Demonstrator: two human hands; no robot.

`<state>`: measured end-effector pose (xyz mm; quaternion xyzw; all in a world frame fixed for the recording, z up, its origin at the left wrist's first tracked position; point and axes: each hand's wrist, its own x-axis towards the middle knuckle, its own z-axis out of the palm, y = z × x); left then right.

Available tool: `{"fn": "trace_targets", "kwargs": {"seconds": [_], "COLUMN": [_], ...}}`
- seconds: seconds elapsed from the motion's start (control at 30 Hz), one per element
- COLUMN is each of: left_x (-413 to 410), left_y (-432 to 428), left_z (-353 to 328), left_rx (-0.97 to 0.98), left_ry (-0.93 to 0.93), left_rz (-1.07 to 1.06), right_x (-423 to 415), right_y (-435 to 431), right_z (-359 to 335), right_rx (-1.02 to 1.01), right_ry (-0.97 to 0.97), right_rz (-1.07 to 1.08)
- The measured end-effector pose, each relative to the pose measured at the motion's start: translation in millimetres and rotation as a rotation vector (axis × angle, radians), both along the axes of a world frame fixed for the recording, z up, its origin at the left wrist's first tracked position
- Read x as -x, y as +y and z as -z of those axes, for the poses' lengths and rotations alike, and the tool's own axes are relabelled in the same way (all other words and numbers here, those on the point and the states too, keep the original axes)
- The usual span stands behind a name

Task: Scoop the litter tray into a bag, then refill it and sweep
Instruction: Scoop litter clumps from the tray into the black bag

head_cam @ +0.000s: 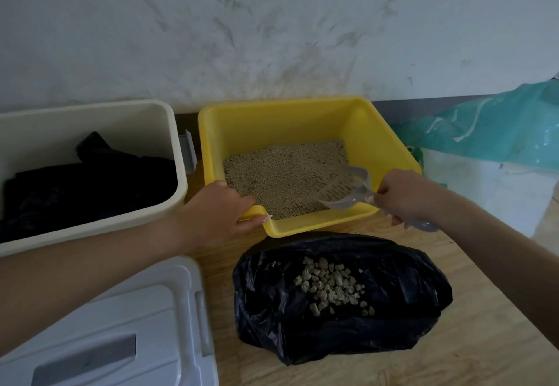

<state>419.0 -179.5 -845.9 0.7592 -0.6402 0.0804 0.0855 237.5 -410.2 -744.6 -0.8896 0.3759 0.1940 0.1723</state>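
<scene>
Tray (272, 125): yellow plastic, set against the wall, and I place everything else from it.

My left hand (217, 213) grips the tray's near left corner, with the fingers curled over the rim and the thumb along the outside lip. My right hand (402, 195) is wrapped round the handle of the scoop (344, 192). The handle crosses the tray's near right rim, and the slotted head lies on the litter (281, 171) in the near right part.

- **Tray:** I judge it stiff but thin-walled. The shallow bed of grains puts the weight low and it will slide about. The rolled rim at a corner is the sound hold, and lifting it would want both hands.
- **Scoop:** Clear, light and rigid. I should hold it well back on the handle and keep it level, or the fine grains will spill.
- **Litter:** Loose and dry by the look of it, so it should sift through the slots.
- **Bag (272, 310):** Black, limp and thin, lying open just in front of the tray with pale clumps (329, 286) inside. The mouth won't stay open on its own, so I should tip the scoop low over it.

To the left of the tray is a cream bin (169, 143), and its white lid (151, 310) lies in front of that. To the right of the tray is a teal and white sack (484, 131), probably fresh litter, which will be heavy and floppy.
</scene>
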Motion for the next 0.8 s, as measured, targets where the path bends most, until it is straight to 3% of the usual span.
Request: {"fn": "trace_targets", "kwargs": {"seconds": [0.27, 0.5, 0.8], "left_x": [3.4, 9.3, -20.3], "left_y": [4.8, 23.1, 60.5], "left_z": [-12.2, -33.7, -73.0], "left_rx": [-0.119, -0.038, -0.004], "left_ry": [-0.002, 0.269, 0.521], "left_rz": [0.004, -0.048, -0.227], "right_x": [9.0, 6.9, -11.3], "right_y": [0.8, 6.1, 28.2], "right_z": [10.7, 2.8, -34.1], "right_rx": [-0.191, -0.183, -0.292], "right_ry": [-0.105, -0.025, -0.239], "right_rz": [0.046, -0.002, 0.089]}}
